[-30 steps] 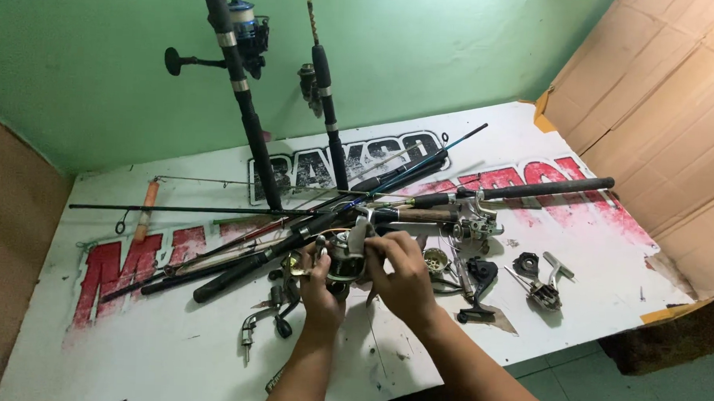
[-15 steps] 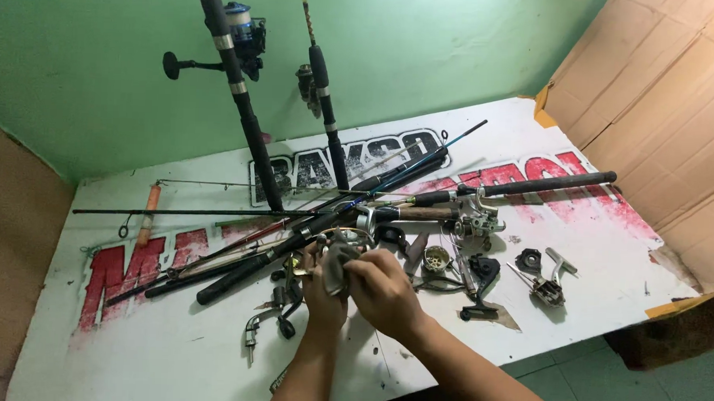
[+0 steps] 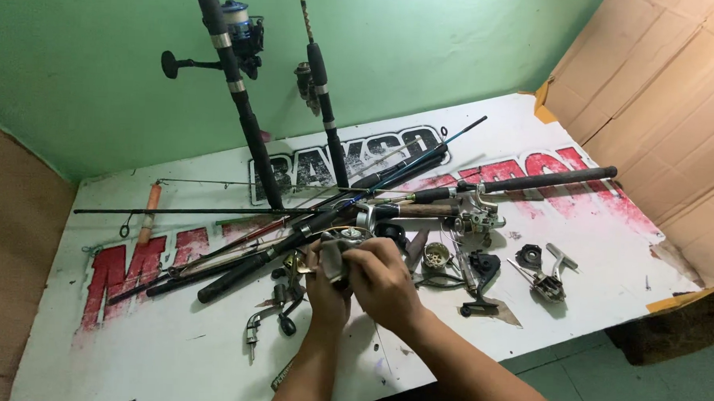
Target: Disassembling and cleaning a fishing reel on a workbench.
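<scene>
Head view is showing 2 hands gripping 1 silver fishing reel (image 3: pixel 338 251) above the white bench (image 3: pixel 170 352): the left hand (image 3: pixel 322 290) is clasping it from below, the right hand (image 3: pixel 382 276) is closing over its right side. 2 fishing rods (image 3: pixel 241 109) with reels are leaning on the green wall (image 3: pixel 85 64). Several more rods (image 3: pixel 236 263) and loose reel parts (image 3: pixel 540 274) are lying around the hands.

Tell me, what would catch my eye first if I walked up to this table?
Probably the tangle of dark fishing rods sprawled across the white table, with two more rods leaning upright against the green wall. In front, the left hand and right hand grip a small grey reel.
</scene>
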